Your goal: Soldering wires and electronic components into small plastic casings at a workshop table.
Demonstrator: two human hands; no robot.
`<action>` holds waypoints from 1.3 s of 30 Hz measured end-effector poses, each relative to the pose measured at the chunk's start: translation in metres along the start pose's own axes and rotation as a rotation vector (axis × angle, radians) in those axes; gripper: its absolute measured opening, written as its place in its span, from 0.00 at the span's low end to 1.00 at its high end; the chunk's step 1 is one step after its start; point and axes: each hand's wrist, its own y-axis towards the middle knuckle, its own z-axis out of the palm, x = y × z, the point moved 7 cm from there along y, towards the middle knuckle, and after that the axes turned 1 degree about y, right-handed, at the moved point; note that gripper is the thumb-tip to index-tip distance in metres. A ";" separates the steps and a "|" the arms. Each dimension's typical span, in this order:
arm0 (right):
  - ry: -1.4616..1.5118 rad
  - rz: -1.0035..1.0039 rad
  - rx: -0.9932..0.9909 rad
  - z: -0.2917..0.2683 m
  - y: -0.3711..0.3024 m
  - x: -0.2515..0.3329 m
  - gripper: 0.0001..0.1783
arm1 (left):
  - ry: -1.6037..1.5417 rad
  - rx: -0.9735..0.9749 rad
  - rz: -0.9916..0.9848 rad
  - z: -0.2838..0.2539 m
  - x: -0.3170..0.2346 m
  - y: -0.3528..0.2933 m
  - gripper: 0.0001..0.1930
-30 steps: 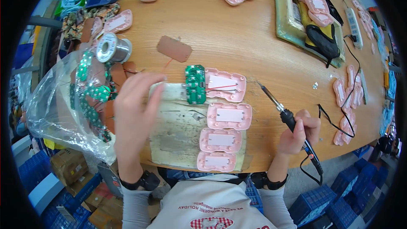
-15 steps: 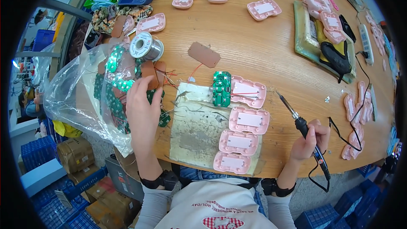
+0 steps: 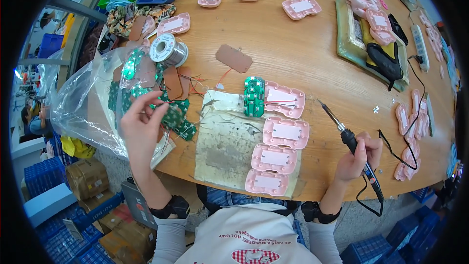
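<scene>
My left hand (image 3: 141, 124) is pinched at the edge of a green circuit board (image 3: 173, 116), slightly blurred, above a heap of similar boards (image 3: 184, 130) with thin wires. In my right hand (image 3: 360, 159) is a soldering iron (image 3: 349, 139), its tip pointing up and left over the wood. Ahead of me, a wired green circuit board (image 3: 254, 97) lies at the top of a stained mat (image 3: 220, 154), its red and black wires running into a pink plastic shell (image 3: 296, 109). Below it, several more pink shells (image 3: 273, 158) form a column.
A solder wire spool (image 3: 168, 50) stands behind the heap, beside a clear plastic bag (image 3: 80, 102). One brown board (image 3: 234, 58) lies farther back. At the right are a tray (image 3: 346, 51) with a black-and-yellow object, a power strip (image 3: 420, 49), a trailing cord and stacked pink shells (image 3: 409, 159).
My left hand has moved left and slightly toward me from the brown boards, and a green circuit board now shows at its fingertips. My right hand still holds the soldering iron in nearly the same place.
</scene>
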 end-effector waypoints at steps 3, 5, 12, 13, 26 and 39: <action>0.003 -0.022 0.014 0.001 -0.001 0.001 0.07 | -0.116 -0.280 0.194 -0.023 -0.031 -0.015 0.14; -0.006 -0.021 0.021 0.002 -0.001 0.003 0.07 | -0.250 -0.459 0.295 -0.030 -0.044 -0.031 0.09; 0.008 -0.015 0.016 0.002 0.000 0.003 0.07 | -0.506 0.146 -0.141 0.048 -0.004 -0.083 0.09; 0.004 -0.009 0.020 0.005 0.000 0.004 0.07 | -0.626 0.155 -0.282 0.056 0.011 -0.093 0.08; -0.014 -0.016 0.088 0.006 -0.002 0.003 0.06 | -0.818 0.163 -0.384 0.071 0.034 -0.148 0.15; 0.002 -0.011 0.053 0.006 -0.002 0.002 0.06 | 0.238 0.176 0.425 0.094 -0.039 -0.097 0.13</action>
